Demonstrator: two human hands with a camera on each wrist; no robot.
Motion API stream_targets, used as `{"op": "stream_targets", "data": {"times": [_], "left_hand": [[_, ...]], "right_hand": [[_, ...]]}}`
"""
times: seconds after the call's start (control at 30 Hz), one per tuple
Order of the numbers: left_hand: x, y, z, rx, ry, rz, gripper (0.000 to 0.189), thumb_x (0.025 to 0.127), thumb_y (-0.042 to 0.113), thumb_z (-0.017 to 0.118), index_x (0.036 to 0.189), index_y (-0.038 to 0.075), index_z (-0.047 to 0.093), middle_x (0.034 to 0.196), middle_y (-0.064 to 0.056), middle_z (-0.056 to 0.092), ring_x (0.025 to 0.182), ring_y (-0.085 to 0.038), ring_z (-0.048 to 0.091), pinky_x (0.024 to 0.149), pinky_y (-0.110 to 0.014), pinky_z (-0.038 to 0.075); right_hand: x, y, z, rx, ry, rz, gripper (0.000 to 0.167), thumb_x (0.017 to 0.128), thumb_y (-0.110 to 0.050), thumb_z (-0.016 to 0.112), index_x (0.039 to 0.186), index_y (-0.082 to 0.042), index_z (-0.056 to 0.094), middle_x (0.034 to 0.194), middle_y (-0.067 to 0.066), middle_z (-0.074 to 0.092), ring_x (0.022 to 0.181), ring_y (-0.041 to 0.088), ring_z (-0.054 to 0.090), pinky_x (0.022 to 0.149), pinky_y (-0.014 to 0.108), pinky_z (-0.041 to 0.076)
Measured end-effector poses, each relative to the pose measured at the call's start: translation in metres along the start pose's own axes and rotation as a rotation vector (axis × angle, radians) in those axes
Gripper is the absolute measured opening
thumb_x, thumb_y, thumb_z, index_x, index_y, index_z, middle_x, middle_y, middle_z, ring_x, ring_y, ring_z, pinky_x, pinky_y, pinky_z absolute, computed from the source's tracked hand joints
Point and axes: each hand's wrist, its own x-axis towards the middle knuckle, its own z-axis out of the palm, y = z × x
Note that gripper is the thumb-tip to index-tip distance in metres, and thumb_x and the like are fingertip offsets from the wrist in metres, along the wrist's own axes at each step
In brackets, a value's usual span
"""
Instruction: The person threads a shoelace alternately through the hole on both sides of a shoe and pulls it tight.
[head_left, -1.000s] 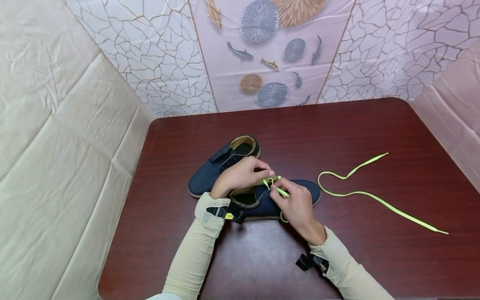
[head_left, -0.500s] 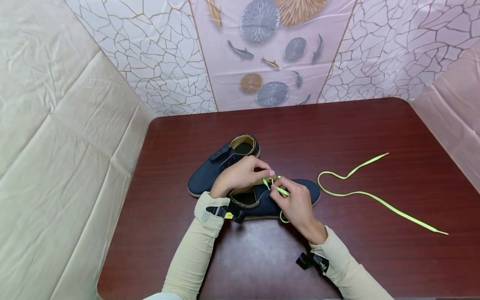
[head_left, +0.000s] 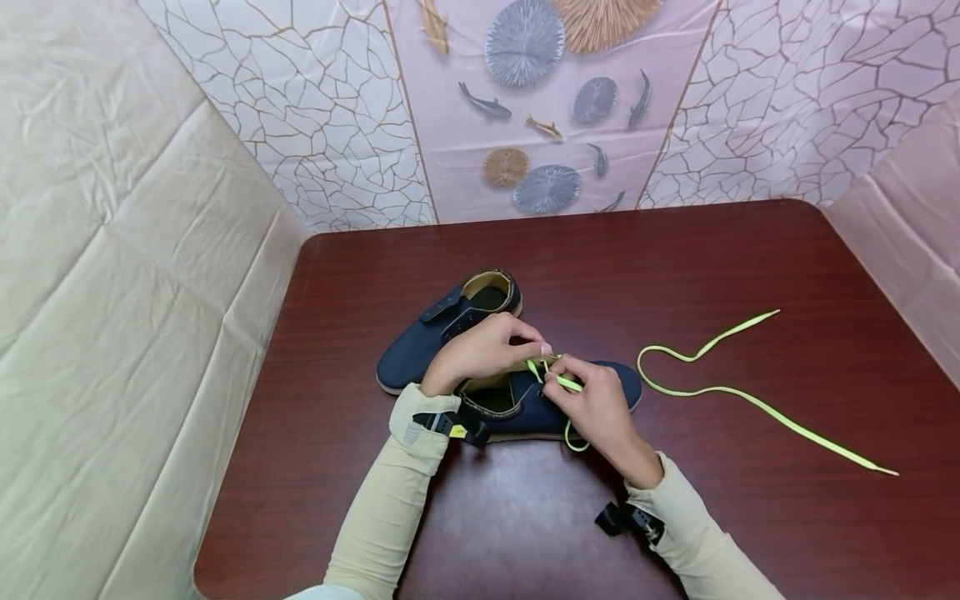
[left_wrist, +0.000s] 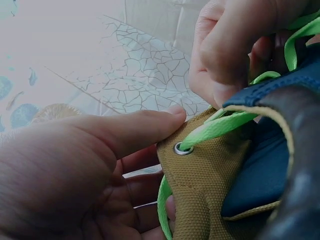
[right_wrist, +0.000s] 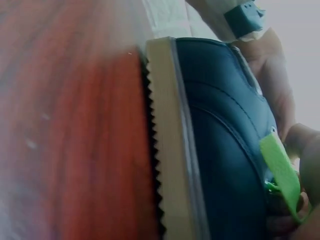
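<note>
My right grip (head_left: 600,408) pinched flat lime-green lace (head_left: 567,383); left grip (head_left: 483,348), nearer the round silver eyelet (left_wrist: 183,153), pinched tan woven flap (left_wrist: 205,167).

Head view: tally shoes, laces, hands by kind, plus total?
Shoes: 2 (near shoe, far shoe)
Laces: 2 (threaded lace, loose lace)
Hands: 2 (left hand, right hand)
Total: 6

Shoes (head_left: 528,418) left, loose lace (head_left: 718,389) right — on table (head_left: 750,267)
</note>
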Motion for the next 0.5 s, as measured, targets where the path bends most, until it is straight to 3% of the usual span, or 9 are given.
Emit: {"op": "stream_targets", "data": {"times": [0.2,0.5], "left_hand": [[0.000,0.001,0.001,-0.010,-0.004,-0.002,0.022,0.109,0.022,0.062,0.112,0.013,0.083,0.098,0.003,0.077,0.067,-0.010,0.054,0.072,-0.024,0.044],[0.001,0.003,0.004,0.006,0.008,0.000,0.021,0.108,0.021,0.063,0.110,0.013,0.083,0.098,0.003,0.078,0.071,-0.009,0.057,0.073,-0.023,0.045]], "right_hand": [[0.003,-0.001,-0.008,0.022,-0.065,0.065,0.022,0.079,0.001,0.073,0.075,-0.020,0.071,0.069,-0.011,0.063,0.059,0.003,0.046,0.059,0.024,0.039],[0.005,-0.002,-0.013,0.061,-0.134,0.135,0.022,0.081,0.001,0.072,0.075,-0.020,0.072,0.069,-0.009,0.062,0.056,0.005,0.041,0.058,0.025,0.035]]}}
